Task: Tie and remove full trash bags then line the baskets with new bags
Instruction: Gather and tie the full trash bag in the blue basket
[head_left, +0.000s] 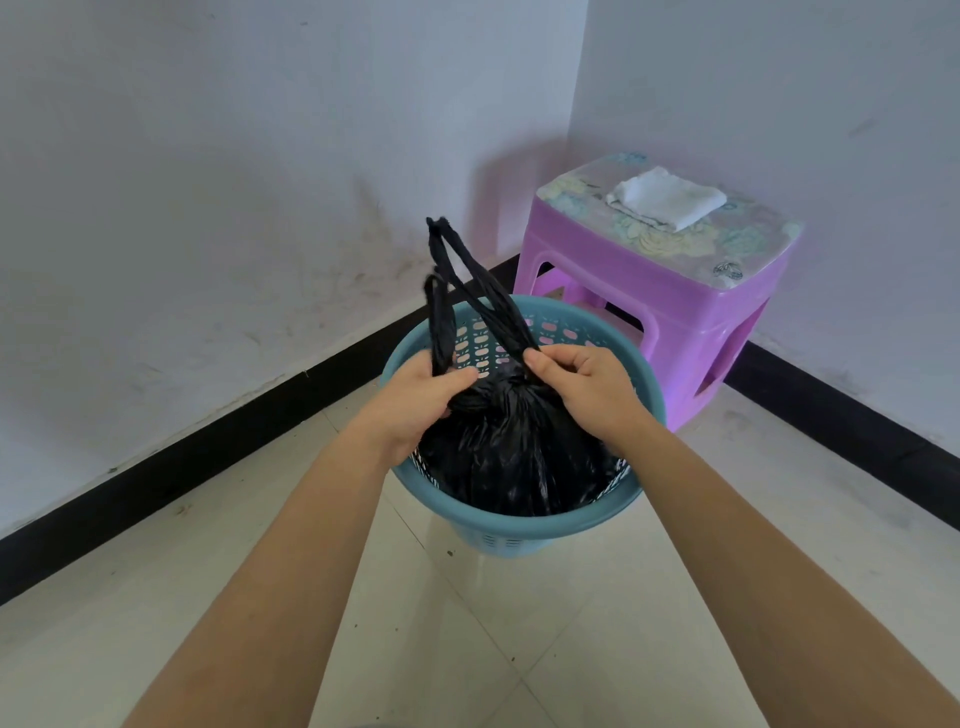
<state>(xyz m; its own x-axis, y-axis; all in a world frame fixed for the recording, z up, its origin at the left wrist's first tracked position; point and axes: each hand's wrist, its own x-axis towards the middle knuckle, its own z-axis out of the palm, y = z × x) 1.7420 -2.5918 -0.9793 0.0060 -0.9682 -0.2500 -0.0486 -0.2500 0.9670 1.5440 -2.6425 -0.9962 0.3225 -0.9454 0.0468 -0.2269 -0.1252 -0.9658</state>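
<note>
A: Any writing, label or number to read here?
B: None legible. The stool (660, 291) top carries a printed flower pattern, no letters.
A: And the basket (519, 525), the bag (509, 457)?
B: Only cut-out shapes in the basket wall; the black bag is plain, and so is the white cloth (667, 198).

bag (511, 457): glossy crinkled plastic | basket (519, 525): smooth plastic | floor (467, 649): glossy tile
</note>
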